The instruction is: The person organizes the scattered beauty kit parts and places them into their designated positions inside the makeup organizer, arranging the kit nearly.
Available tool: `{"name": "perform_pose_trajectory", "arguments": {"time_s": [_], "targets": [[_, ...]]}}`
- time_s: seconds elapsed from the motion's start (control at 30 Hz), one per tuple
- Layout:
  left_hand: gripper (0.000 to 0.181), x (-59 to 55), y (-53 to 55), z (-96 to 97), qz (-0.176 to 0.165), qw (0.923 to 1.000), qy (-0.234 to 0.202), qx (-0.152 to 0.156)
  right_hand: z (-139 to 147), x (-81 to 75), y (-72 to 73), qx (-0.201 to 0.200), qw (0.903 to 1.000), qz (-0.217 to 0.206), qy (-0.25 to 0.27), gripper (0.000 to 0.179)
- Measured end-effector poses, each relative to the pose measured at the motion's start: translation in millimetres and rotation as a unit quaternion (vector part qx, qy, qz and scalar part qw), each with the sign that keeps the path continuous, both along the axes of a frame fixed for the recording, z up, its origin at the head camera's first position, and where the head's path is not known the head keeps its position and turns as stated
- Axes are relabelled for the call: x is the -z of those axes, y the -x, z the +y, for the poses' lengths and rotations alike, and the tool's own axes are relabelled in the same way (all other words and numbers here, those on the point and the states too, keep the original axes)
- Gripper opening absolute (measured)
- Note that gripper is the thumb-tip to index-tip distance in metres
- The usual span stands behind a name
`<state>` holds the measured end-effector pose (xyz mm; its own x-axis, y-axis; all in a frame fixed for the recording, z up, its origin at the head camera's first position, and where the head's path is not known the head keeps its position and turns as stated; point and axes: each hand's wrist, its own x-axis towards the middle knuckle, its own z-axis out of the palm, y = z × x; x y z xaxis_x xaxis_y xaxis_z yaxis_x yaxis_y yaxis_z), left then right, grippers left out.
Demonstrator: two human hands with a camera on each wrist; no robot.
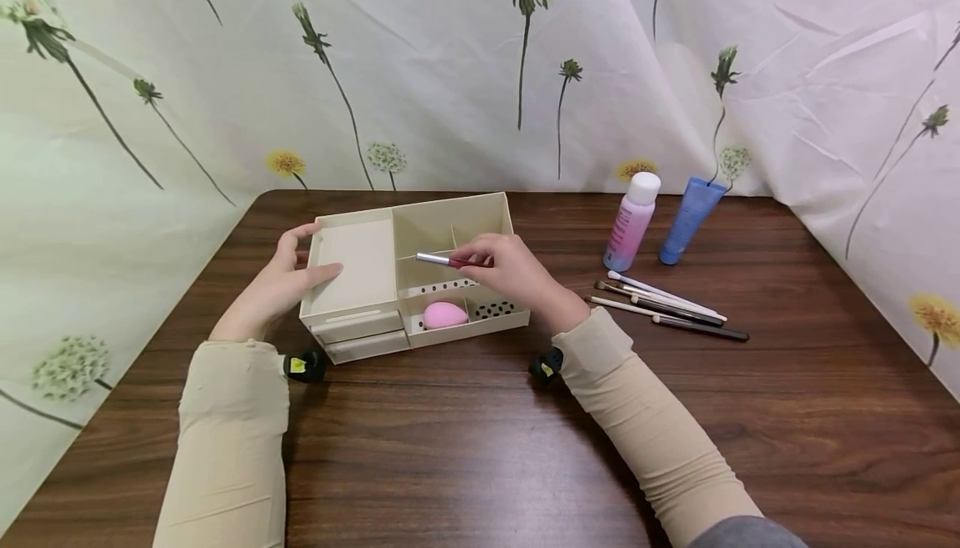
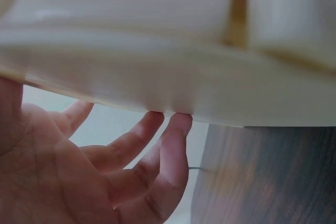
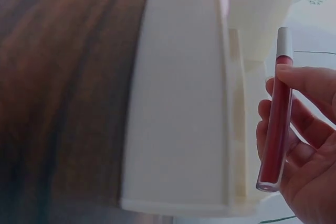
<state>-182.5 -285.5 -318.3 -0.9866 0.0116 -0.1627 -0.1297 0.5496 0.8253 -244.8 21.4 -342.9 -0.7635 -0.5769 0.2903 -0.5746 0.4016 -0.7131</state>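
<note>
A cream storage organizer (image 1: 362,260) with open compartments and two small drawers stands on the table. My left hand (image 1: 283,281) holds its left end, thumb over the top edge and fingers against the outer side, as the left wrist view shows the fingertips (image 2: 181,121) touching the wall. In my right hand (image 1: 513,271) is a lip gloss tube (image 3: 278,129), dark red with a silver cap, pinched between thumb and fingers above the organizer's open compartments. A pink makeup sponge (image 1: 445,315) sits in a front compartment, beside a black-dotted section (image 1: 495,309).
On the right, several makeup brushes (image 1: 667,304) lie in a loose bunch. Behind them stand a pink-and-blue bottle (image 1: 630,223) with a white cap and a blue tube (image 1: 690,221). A flower-printed cloth (image 1: 450,72) hangs behind the dark wooden table (image 1: 450,448).
</note>
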Motion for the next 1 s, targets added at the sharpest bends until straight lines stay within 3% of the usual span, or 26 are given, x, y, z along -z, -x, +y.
{"name": "perform_pose_trajectory", "arguments": {"time_s": [0.33,0.57,0.73,1.0], "targets": [[0.083,0.1,2.0,1.5,0.004,1.0000,-0.004,0.001,-2.9,10.5,0.3,0.026,0.9981,0.036,-0.042,0.016],[0.083,0.4,2.1,0.5,0.004,1.0000,-0.001,0.002,-8.2,11.8,-1.4,0.047,0.9917,0.077,-0.091,0.017],[0.082,0.6,2.1,0.0,0.007,1.0000,0.004,0.003,-10.5,12.2,-2.9,0.033,0.9881,0.112,-0.100,0.016],[0.083,1.0,3.5,0.7,0.004,1.0000,0.001,0.006,-12.4,12.5,-4.7,0.017,0.9853,0.125,-0.115,0.015]]}}
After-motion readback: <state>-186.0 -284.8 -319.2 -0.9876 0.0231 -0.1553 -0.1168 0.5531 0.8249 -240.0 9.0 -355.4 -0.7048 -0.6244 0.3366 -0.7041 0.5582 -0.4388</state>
